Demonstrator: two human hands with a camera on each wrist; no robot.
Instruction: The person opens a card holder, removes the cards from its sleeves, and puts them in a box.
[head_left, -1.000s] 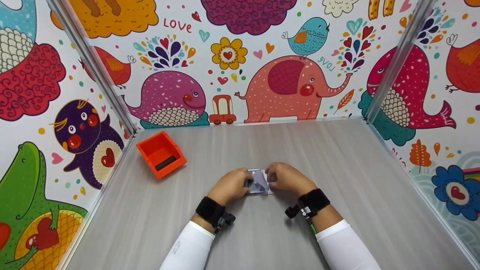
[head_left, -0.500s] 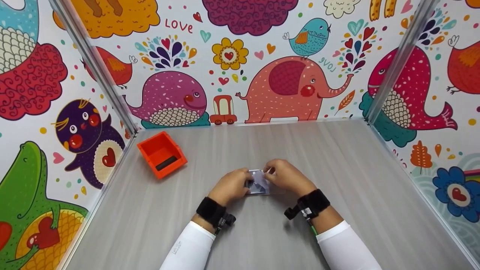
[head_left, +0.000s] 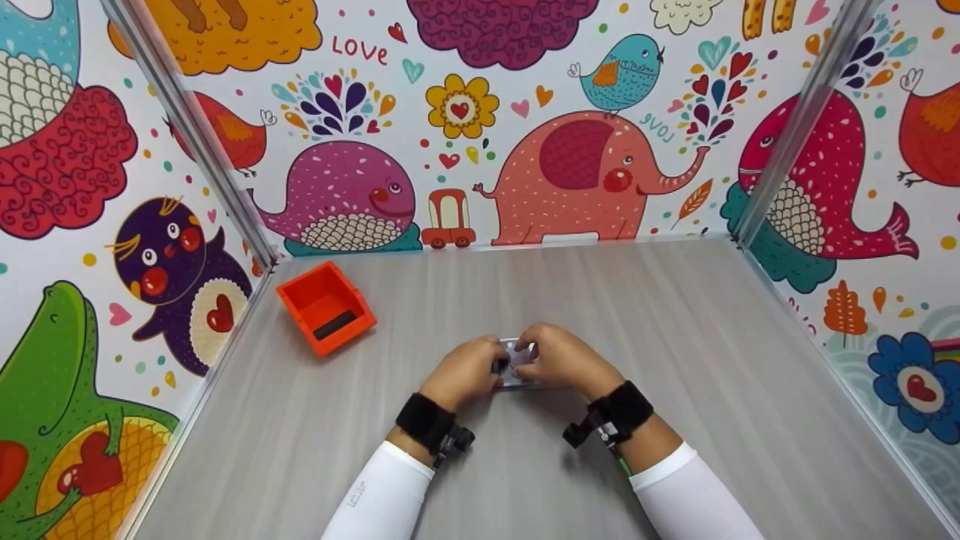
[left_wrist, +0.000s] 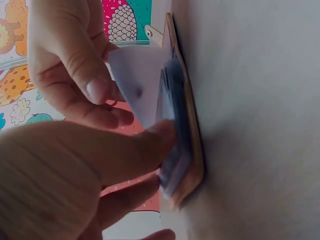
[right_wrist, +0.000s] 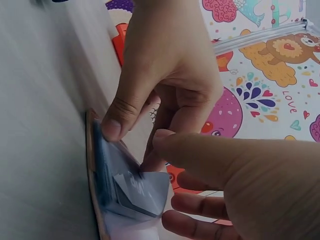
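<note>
Already opened, the wallet (left_wrist: 181, 100) is gripped by the left hand (head_left: 466, 369), beneath its thumb, while one sleeve (left_wrist: 135, 80) is raised, seemingly not yet turned over, beside the loosely parted right hand (head_left: 564, 360).

on my feed i have a small card holder (left_wrist: 186, 120) lying on the tabletop (head_left: 637, 315), spread open with its brown cover (left_wrist: 196, 135) underneath. a little tab with a round metal stud (left_wrist: 149, 33) sticks out at its right end, tipped up off the surface. inside i see a stack of translucent plastic sleeves (right_wrist: 106, 167), bluish-grey and clouded. one pale leaf (left_wrist: 137, 82) stands up from the stack, slanted and slightly bent. i can make out pale marks on the plastic, too blurred to read.
</note>
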